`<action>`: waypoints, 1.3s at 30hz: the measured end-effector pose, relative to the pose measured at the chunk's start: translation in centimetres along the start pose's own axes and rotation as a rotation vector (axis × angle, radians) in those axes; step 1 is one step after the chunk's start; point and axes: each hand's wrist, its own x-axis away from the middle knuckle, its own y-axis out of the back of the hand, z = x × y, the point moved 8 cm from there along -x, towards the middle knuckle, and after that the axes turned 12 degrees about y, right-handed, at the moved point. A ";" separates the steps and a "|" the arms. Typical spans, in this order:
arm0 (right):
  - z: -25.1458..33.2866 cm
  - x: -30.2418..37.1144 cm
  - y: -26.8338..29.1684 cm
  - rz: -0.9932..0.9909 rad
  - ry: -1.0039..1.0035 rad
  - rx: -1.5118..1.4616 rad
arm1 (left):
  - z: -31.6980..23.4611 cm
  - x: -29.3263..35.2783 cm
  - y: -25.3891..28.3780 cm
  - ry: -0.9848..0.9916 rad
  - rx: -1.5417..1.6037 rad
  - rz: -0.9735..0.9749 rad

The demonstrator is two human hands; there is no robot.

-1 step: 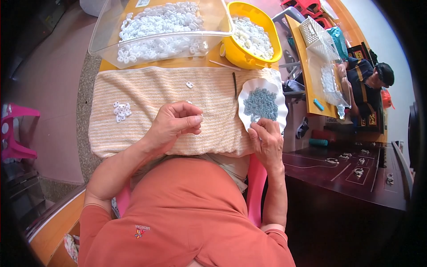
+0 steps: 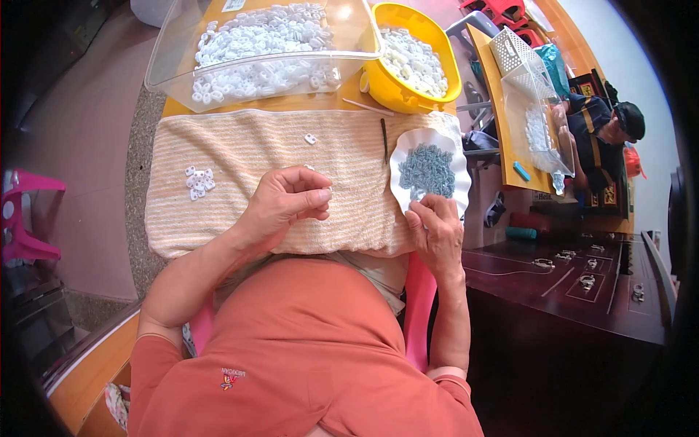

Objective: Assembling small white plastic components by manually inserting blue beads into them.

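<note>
My left hand [image 2: 285,198] hovers over the striped towel [image 2: 218,142], thumb and fingers pinched together; a tiny whitish bit shows at the thumb tip, too small to name. At the near edge of a white wavy-rimmed plate [image 2: 398,166], my right hand [image 2: 440,227] has its fingertips pinched. Whatever they hold is hidden. Small grey-blue pieces [image 2: 428,169] are heaped in that plate. A cluster of small white two-holed plastic pieces [image 2: 198,182] lies on the towel's left side. One more white piece [image 2: 311,138] lies beyond my left hand, with another partly hidden behind its fingers.
Beyond the towel stand a clear bin [image 2: 164,76] of white pieces and a yellow basin [image 2: 378,76] of cream-white pieces. A thin dark tool [image 2: 384,140] and a pale stick [image 2: 368,107] lie nearby. Rightward, another person [image 2: 597,124] sits at a second table [image 2: 495,109].
</note>
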 end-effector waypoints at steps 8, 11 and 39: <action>0.8 0.4 -0.1 -0.087 0.010 -0.037 | -0.2 0.1 0.0 -0.006 0.012 -0.002; 0.9 0.6 -0.2 -0.125 0.027 -0.036 | -0.2 0.1 0.0 -0.008 0.004 0.001; -0.8 2.4 0.4 -0.385 -0.094 -0.201 | -0.2 0.1 0.0 -0.020 -0.002 0.002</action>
